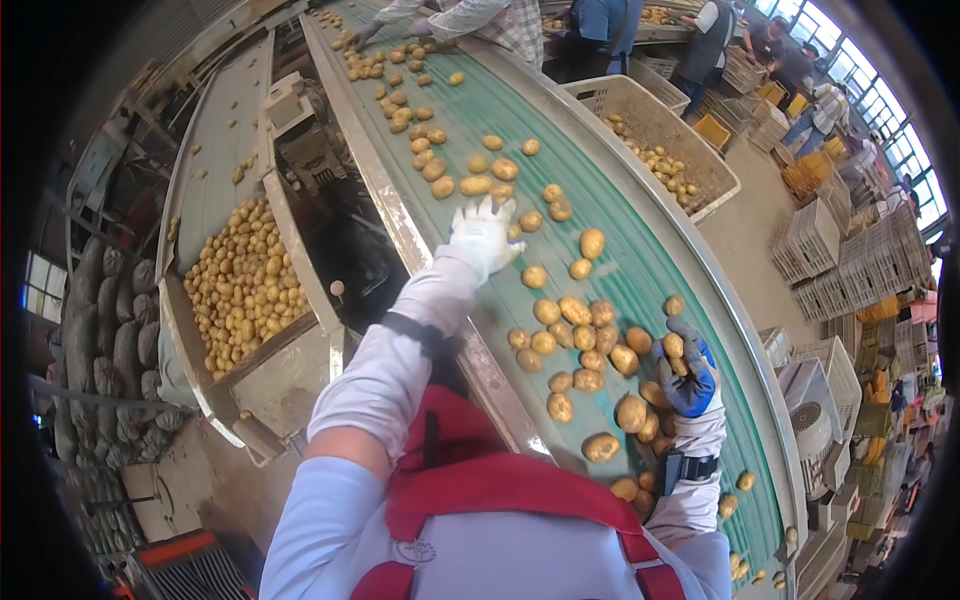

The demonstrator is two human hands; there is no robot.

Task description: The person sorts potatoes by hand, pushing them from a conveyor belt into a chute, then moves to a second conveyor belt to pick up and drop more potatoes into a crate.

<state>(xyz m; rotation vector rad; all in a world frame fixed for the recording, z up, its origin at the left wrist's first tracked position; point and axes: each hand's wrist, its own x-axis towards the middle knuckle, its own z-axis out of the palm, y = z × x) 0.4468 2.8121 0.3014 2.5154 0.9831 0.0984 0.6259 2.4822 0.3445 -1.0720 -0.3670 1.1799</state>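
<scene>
On the near right of the green belt (625, 225), we have one potato (673, 345) cupped in our right hand (688, 378), with the blue-gloved fingers curled up around it. We judge it firm and dense, dusty rather than slick, and likely to bruise if knocked or dropped. A full wrap around its middle looks like the surest hold. Just to its left a cluster of potatoes (585, 350) lies packed together, many of them touching. Farther along the belt, our left hand (484, 234), in a white glove, reaches out flat with its fingers spread. It holds nothing, and its fingertips are just beside a few scattered potatoes. Left of the belt, a trough (298, 262) carries a heap of smaller potatoes. At the far right, a plastic crate (650, 112) stands against the belt's edge, partly filled. At the far end, a co-worker's hands (365, 32) rest among more potatoes.
</scene>
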